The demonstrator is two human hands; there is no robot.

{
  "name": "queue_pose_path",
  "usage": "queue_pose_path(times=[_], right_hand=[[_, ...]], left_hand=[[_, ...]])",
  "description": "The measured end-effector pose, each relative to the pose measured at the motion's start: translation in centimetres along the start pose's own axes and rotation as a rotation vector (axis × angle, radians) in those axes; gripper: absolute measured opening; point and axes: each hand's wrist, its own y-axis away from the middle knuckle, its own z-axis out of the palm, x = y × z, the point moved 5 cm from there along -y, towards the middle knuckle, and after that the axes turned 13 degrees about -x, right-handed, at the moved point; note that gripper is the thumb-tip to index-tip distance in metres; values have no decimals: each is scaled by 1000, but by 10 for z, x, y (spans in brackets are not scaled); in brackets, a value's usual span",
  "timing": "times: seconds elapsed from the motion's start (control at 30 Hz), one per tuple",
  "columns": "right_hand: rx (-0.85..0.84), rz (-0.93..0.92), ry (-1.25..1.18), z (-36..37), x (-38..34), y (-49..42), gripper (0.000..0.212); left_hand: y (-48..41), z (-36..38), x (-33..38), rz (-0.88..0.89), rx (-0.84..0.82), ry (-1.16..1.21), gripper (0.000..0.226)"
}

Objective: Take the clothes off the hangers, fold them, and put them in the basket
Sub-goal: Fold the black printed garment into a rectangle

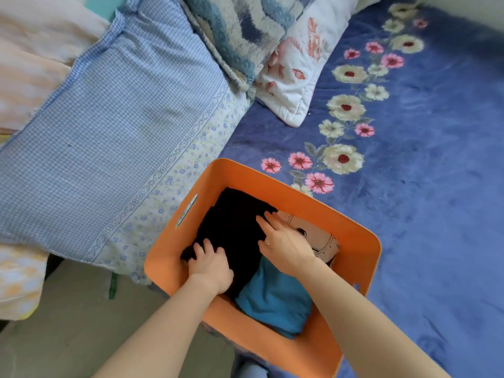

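Left hand: we see it inside the basket, its fingers curled into the near left edge of the black garment and holding the cloth.
Right hand: its fingers are straight and a little spread; it presses flat on the right side of the black garment.
Black garment: folded, it lies in the far left part of the basket.
Teal garment: folded, in the near right part, partly under the black one.
Beige garment: on the right, with a dark printed drawing, partly hidden by the right hand.
Basket: orange, it stands on the blue flowered blanket.
Checked pillow: on the left, just beside the basket.
Far side: we see a fluffy blue-white cushion and a white pillow with pink flowers.
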Motion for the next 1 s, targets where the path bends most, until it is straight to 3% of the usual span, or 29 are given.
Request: queue_pose_path(times=[0.2, 0.4, 0.6, 0.9, 1.0], right_hand=[[128, 103, -31, -19, 23, 161, 57], [195, 338, -21, 3, 73, 328, 57], [316, 553, -109, 56, 127, 499, 58], [483, 999, -222, 137, 207, 791, 57], [478, 1107, -240, 156, 230, 860, 59]], left_hand=[[106, -5, 86, 278, 243, 65, 45], [202, 39, 204, 476, 262, -43, 41], [301, 123, 335, 662, 349, -300, 44], [482, 269, 540, 1153, 476, -747, 54], [525, 300, 594, 1243, 526, -873, 56]])
